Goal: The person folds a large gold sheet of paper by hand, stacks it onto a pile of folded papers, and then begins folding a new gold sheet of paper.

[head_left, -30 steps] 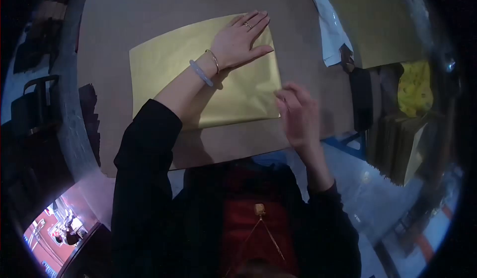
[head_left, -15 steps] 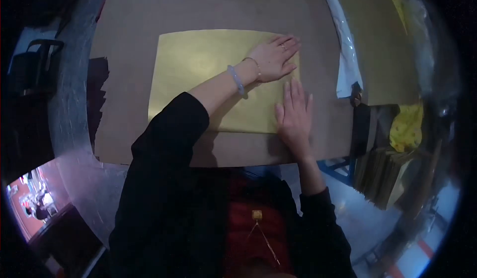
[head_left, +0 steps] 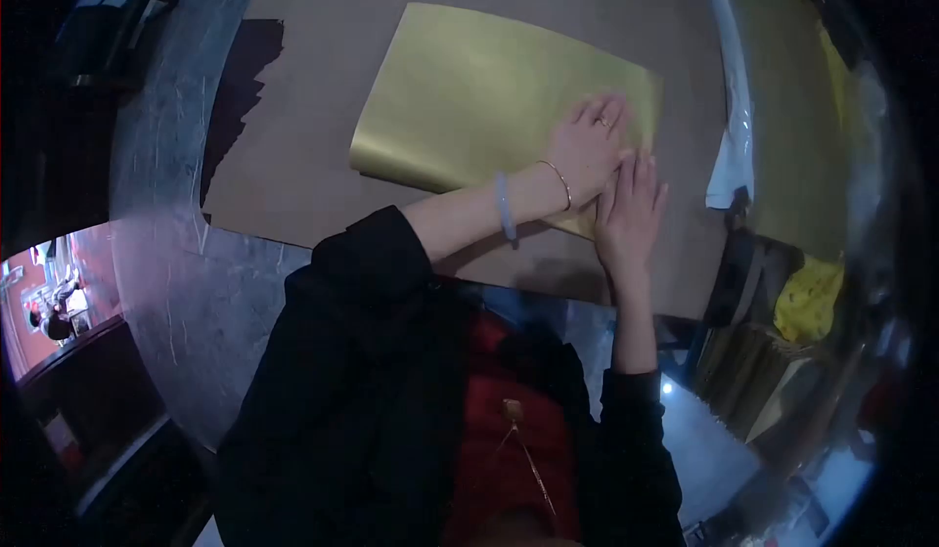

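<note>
A gold sheet point(head_left: 469, 87), which looks folded over along its rounded left and near edges, lies on the brown board point(head_left: 323, 127). On the right part of the sheet rests my left hand point(head_left: 590, 151), palm down, its fingers slightly apart and blurred. A pale bangle and a thin bracelet circle that wrist. My right hand point(head_left: 631, 217) lies flat at the sheet's near right corner, fingers stretched out, its fingertips close to or touching my left hand. Both hands press on the sheet without gripping it; the corner beneath them is partly hidden.
A white plastic strip point(head_left: 734, 146) runs along the board's right side, with a larger brownish sheet point(head_left: 797, 156) beyond it. Yellow wrapping point(head_left: 809, 301) sits above stacked boards point(head_left: 748, 371) at the lower right. A dark chair-like object point(head_left: 108, 43) stands at the far left.
The whole view has tilted and shifted. My left hand has slid toward me along the sheet's right side, closer to my right hand. The sheet now appears slanted, its near left edge raised.
</note>
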Tool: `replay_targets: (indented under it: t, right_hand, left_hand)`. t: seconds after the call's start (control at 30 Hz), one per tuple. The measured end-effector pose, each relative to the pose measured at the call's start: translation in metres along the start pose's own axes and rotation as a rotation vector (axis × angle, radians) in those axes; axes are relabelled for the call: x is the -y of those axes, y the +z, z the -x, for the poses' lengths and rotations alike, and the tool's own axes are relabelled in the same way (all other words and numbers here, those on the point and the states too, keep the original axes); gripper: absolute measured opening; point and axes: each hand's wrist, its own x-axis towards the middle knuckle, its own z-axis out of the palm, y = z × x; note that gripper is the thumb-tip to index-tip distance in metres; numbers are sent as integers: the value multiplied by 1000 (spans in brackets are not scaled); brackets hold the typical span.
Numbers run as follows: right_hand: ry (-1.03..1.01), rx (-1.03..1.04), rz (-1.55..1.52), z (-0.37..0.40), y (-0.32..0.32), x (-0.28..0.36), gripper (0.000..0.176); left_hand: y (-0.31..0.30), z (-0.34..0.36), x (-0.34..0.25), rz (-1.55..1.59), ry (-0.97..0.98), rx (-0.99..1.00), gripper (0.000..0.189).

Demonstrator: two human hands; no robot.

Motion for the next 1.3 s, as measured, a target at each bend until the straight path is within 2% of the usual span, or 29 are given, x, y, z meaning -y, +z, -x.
replay_targets:
  t: [0.07, 0.2, 0.47, 0.53, 0.6, 0.93, 1.17, 1.3]
  right_hand:
    - [-21, -59, -19, 1, 1, -1, 52]
    - [-37, -70, 13, 1, 2, -3, 52]
    - [-59, -140, -36, 1, 8, -6, 50]
    - [-51, -135, -16, 1, 8, -5, 50]
    - [-55, -144, -55, 1, 6, -5, 50]
    - [-33, -132, -53, 2, 2, -2, 49]
    - [-17, -104, -14, 1, 3, -2, 50]
    - [-26, -101, 2, 1, 5, -5, 51]
  left_hand:
    - [-9, 23, -2, -49, -68, 31, 53]
    - [12, 52, 3, -53, -119, -67, 53]
    - [10, 57, 4, -83, -202, -76, 54]
    - [10, 59, 7, -78, -191, -130, 54]
    - [7, 63, 11, -35, -216, -84, 54]
    - [-26, 100, 57, -146, -316, -115, 57]
    - [-54, 136, 88, -244, -507, -71, 62]
    - [-54, 148, 99, -244, -504, -111, 63]
